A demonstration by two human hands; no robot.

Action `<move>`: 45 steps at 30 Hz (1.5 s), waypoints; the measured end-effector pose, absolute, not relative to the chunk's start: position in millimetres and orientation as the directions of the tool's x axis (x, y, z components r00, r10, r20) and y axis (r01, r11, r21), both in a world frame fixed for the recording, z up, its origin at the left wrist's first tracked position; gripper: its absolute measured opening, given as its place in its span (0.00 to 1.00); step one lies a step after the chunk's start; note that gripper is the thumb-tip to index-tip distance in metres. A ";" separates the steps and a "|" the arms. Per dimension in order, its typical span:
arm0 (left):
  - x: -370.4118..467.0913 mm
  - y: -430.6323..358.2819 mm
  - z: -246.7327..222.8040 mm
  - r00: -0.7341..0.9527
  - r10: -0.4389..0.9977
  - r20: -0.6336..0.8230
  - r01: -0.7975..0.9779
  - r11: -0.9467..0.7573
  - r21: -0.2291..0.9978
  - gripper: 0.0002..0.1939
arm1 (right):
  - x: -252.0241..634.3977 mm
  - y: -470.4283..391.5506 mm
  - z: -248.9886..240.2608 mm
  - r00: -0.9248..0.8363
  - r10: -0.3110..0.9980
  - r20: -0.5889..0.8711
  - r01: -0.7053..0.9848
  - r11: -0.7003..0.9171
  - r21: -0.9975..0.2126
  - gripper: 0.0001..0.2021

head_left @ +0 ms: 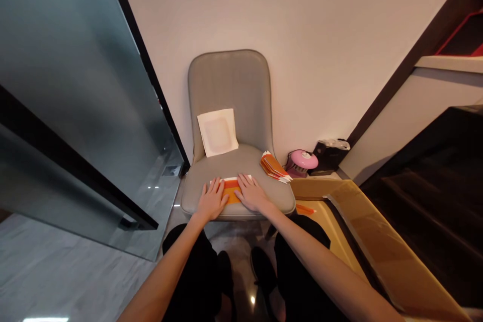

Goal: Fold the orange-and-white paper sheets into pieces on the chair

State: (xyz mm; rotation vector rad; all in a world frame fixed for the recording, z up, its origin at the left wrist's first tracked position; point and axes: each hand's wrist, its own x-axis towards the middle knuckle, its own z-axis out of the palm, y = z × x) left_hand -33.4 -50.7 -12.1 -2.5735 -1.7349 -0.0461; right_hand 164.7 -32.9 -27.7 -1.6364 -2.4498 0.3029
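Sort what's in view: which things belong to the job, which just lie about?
Likely the job's: orange sheet under left hand and right hand; orange stack; grey chair; perhaps white sheet, cardboard box.

Seemingly lying about: pink object; black item.

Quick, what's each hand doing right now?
Left hand: open, palm down on the flat orange-and-white rectangular paper piece.
Right hand: open, palm down on the same piece.

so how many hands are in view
2: the left hand on the left end of the orange paper on the chair, the right hand on the paper's right end.
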 end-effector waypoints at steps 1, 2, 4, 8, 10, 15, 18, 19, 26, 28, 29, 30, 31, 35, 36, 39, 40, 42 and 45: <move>-38.6 -52.1 -10.6 0.371 0.928 0.034 0.929 -0.371 -0.016 0.31 | 168.6 -32.5 -27.2 -0.384 0.923 0.028 0.888 0.378 -0.262 0.33; -43.1 -53.5 -9.3 0.364 0.931 0.026 0.931 -0.364 -0.016 0.31 | 172.3 -32.3 -26.6 -0.390 0.920 0.022 0.887 0.382 -0.259 0.33; -49.1 -56.0 -7.3 0.341 0.940 0.023 0.940 -0.341 -0.008 0.33 | 178.7 -32.7 -24.6 -0.399 0.917 0.010 0.881 0.387 -0.272 0.34; -50.2 -60.8 -4.3 0.342 0.938 0.052 0.936 -0.345 0.069 0.39 | 189.4 -36.9 -17.6 -0.413 0.910 -0.032 0.839 0.367 -0.401 0.39; -48.2 -62.5 -1.5 0.430 0.899 0.077 0.892 -0.437 0.115 0.42 | 194.8 -39.2 -14.4 -0.437 0.898 -0.057 0.814 0.367 -0.450 0.45; -45.0 -59.0 4.8 0.597 0.794 0.112 0.769 -0.607 0.201 0.31 | 207.3 -38.4 -14.0 -0.532 0.846 -0.032 0.748 0.452 -0.487 0.50; -44.2 -54.5 3.9 0.596 0.784 0.176 0.751 -0.621 0.225 0.23 | 210.9 -33.9 -16.6 -0.525 0.850 0.050 0.719 0.474 -0.509 0.44; -43.7 -53.5 3.2 0.594 0.779 0.199 0.746 -0.627 0.226 0.21 | 211.4 -32.3 -17.3 -0.518 0.853 0.067 0.714 0.474 -0.515 0.41; -37.7 -54.8 5.1 0.627 0.747 0.222 0.722 -0.664 0.193 0.14 | 210.8 -26.4 -19.9 -0.508 0.858 0.076 0.736 0.478 -0.480 0.37; -37.5 -55.0 5.7 0.620 0.754 0.215 0.732 -0.655 0.187 0.17 | 209.9 -25.6 -19.5 -0.512 0.857 0.063 0.747 0.480 -0.459 0.38; -37.6 -55.0 5.8 0.619 0.756 0.212 0.735 -0.653 0.183 0.18 | 209.5 -25.3 -19.1 -0.513 0.856 0.059 0.750 0.481 -0.453 0.38; -37.6 -54.9 5.7 0.621 0.756 0.208 0.736 -0.653 0.179 0.17 | 209.1 -25.1 -18.5 -0.516 0.855 0.059 0.750 0.484 -0.451 0.37; -37.5 -54.8 5.6 0.623 0.754 0.205 0.735 -0.655 0.176 0.16 | 208.8 -25.0 -17.9 -0.519 0.852 0.063 0.747 0.489 -0.451 0.36; -35.7 -55.9 7.0 0.644 0.738 0.200 0.723 -0.673 0.158 0.10 | 207.4 -26.6 -15.9 -0.519 0.852 0.076 0.742 0.492 -0.454 0.37; -35.1 -56.6 8.1 0.648 0.734 0.204 0.719 -0.678 0.153 0.09 | 206.9 -27.3 -15.9 -0.516 0.853 0.075 0.745 0.490 -0.453 0.38; -32.8 -59.4 12.6 0.644 0.733 0.219 0.721 -0.678 0.147 0.07 | 205.5 -28.4 -17.1 -0.516 0.852 0.087 0.738 0.494 -0.461 0.37; -32.0 -60.3 13.9 0.638 0.738 0.220 0.727 -0.671 0.146 0.07 | 205.1 -28.4 -17.5 -0.516 0.851 0.097 0.730 0.496 -0.470 0.37; -30.6 -61.6 15.5 0.620 0.756 0.212 0.749 -0.650 0.128 0.08 | 204.7 -28.2 -17.3 -0.518 0.847 0.122 0.709 0.504 -0.493 0.34; -29.2 -61.6 14.4 0.578 0.789 0.207 0.796 -0.601 0.066 0.10 | 205.4 -29.1 -11.6 -0.525 0.837 0.155 0.671 0.518 -0.530 0.23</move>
